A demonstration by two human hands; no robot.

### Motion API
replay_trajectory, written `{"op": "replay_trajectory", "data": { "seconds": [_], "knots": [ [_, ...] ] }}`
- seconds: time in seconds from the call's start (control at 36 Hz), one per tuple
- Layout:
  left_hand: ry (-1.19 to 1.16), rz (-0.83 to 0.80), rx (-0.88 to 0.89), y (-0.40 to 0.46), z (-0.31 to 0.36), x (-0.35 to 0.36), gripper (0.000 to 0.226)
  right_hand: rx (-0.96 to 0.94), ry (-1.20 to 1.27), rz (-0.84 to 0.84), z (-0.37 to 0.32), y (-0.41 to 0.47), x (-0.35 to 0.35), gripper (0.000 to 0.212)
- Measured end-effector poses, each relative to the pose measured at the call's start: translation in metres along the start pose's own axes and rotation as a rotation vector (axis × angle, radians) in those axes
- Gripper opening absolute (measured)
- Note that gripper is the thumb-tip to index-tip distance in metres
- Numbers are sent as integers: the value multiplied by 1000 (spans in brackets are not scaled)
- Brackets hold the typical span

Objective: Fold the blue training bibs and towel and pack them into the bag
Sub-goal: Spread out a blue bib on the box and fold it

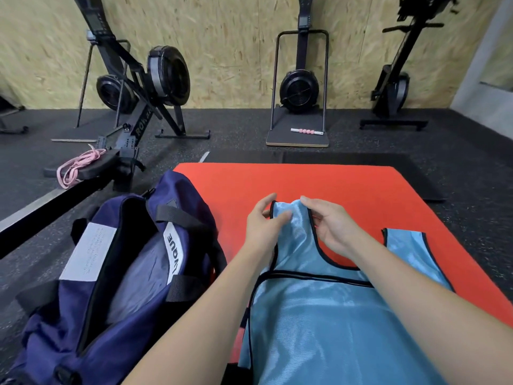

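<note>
Head view: we see both hands on one shoulder strap of the blue training bib. The left hand pinches the strap's left edge between thumb and fingers; the right hand pinches its right edge, fingers curled. The bib lies flat on the red mat, its second strap spread to the right. The navy duffel bag sits unzipped on the black rubber floor, just left of the mat. Beyond it, we note a pink resistance band draped on a rowing machine, and a pink massage roller near the wall.
</note>
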State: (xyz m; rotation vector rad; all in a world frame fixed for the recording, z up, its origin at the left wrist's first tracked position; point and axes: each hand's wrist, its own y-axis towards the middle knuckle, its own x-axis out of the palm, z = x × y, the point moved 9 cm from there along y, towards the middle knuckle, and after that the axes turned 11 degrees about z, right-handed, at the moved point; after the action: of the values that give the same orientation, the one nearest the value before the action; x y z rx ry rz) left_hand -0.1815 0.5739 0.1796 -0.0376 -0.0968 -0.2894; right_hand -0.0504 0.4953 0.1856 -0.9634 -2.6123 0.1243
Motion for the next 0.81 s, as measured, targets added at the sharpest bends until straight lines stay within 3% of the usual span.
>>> {"op": "replay_trajectory", "data": {
  "seconds": [0.08,0.28,0.36,0.47,0.53,0.58,0.67,0.81],
  "knots": [
    [-4,92,26,8,4,-11,42,-71,-133,109,2,9,-10,12],
    [198,108,184,37,14,-4,32,-397,-583,271,-16,28,-24,17],
    [340,60,216,48,8,2,32,-367,-713,240,-6,41,-25,20],
    [703,-131,170,61,-26,10,56,-202,-944,82,27,44,-28,62],
    [977,-210,125,61,-45,8,62,-199,-1096,50,39,37,-38,62],
    [1145,-175,122,54,-49,-1,56,-252,-1198,62,42,24,-50,56],
    [1142,-128,290,29,-37,-2,44,-347,-1267,76,40,-3,-67,48],
    [1061,-358,472,-25,-52,8,33,-416,-1334,144,33,-48,-120,39]
  ]
}}
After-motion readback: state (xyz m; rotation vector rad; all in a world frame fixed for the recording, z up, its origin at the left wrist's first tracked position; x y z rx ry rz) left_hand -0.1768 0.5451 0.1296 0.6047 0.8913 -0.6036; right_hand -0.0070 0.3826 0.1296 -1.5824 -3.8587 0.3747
